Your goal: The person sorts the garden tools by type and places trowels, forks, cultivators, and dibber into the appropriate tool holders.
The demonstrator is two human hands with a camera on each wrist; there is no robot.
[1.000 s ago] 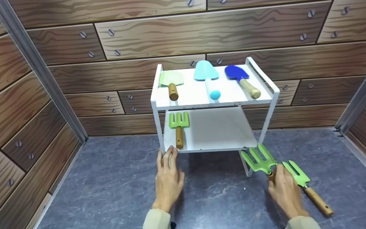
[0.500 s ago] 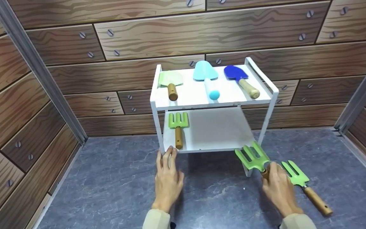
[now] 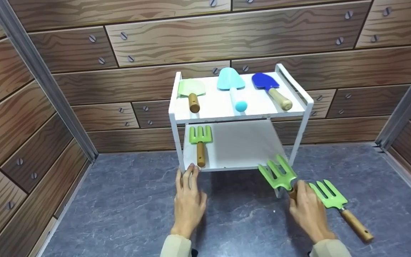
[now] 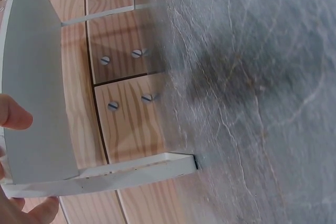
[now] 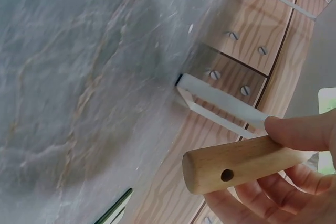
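Note:
My right hand (image 3: 309, 210) grips the wooden handle (image 5: 236, 163) of a green hand fork, a small garden fork (image 3: 279, 175). Its tines point up and left, in front of the right corner of the white rack's lower shelf (image 3: 244, 142). A second green hand fork (image 3: 334, 200) lies on the floor just right of that hand. My left hand (image 3: 188, 201) has its fingers extended, with the fingertips touching the shelf's front left corner. Beyond them, a third green fork (image 3: 200, 142) lies on the left of the lower shelf, handle toward me.
On the rack's top shelf (image 3: 212, 107) lie a pale green trowel (image 3: 193, 89), a light blue trowel (image 3: 231, 80) and a dark blue trowel (image 3: 265, 81). Wood-patterned walls (image 3: 227, 39) close in the back and sides. The floor (image 3: 127, 210) is grey and marbled.
My right hand has carried the held fork left and slightly up toward the lower shelf, away from the fork on the floor. The left hand has stayed at the corner.

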